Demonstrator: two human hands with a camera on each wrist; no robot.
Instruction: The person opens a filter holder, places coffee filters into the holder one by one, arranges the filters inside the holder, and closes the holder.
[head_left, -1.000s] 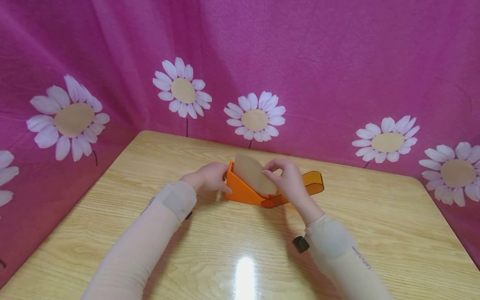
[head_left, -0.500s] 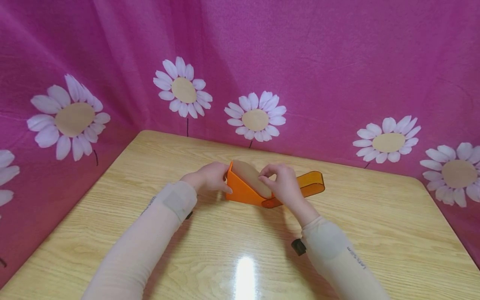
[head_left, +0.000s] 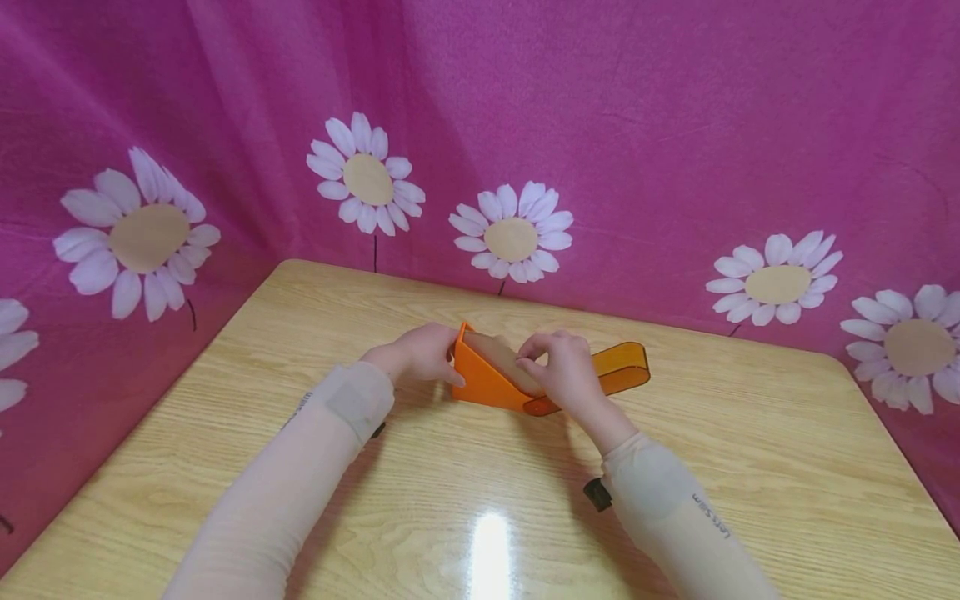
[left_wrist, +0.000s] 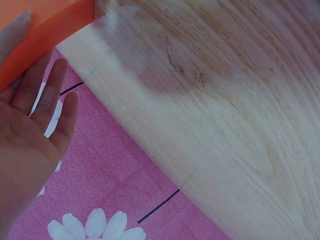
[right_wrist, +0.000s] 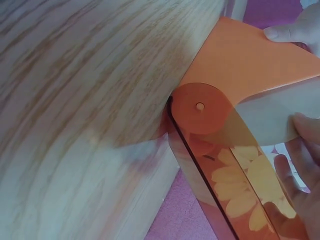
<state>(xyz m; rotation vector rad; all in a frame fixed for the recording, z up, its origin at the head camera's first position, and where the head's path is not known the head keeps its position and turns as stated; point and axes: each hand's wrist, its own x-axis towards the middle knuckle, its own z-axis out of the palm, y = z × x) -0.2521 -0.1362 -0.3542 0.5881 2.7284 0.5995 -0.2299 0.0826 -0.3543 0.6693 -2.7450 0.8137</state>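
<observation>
In the head view an orange coffee filter holder (head_left: 486,379) with a sloping open top stands on the table. Its see-through amber lid (head_left: 624,369) is swung out to the right, hinged at a round pivot in the right wrist view. Brown paper filters (head_left: 491,352) sit inside, their upper edge near the rim. My left hand (head_left: 423,354) grips the holder's tall end, thumb (right_wrist: 280,33) on the near side wall. My right hand (head_left: 568,371) pinches the edge of the filter paper (right_wrist: 272,112) with thumb and forefinger; the lid partly covers its other fingers in the right wrist view.
The wood-grain table (head_left: 420,500) has its far edge just behind the holder. A magenta cloth (head_left: 637,150) printed with white daisies hangs behind and at the sides. Light glares off the table front.
The brown filter paper has sunk from well above the holder to about its rim. My right hand has shifted slightly left with it; my left hand has stayed in place.
</observation>
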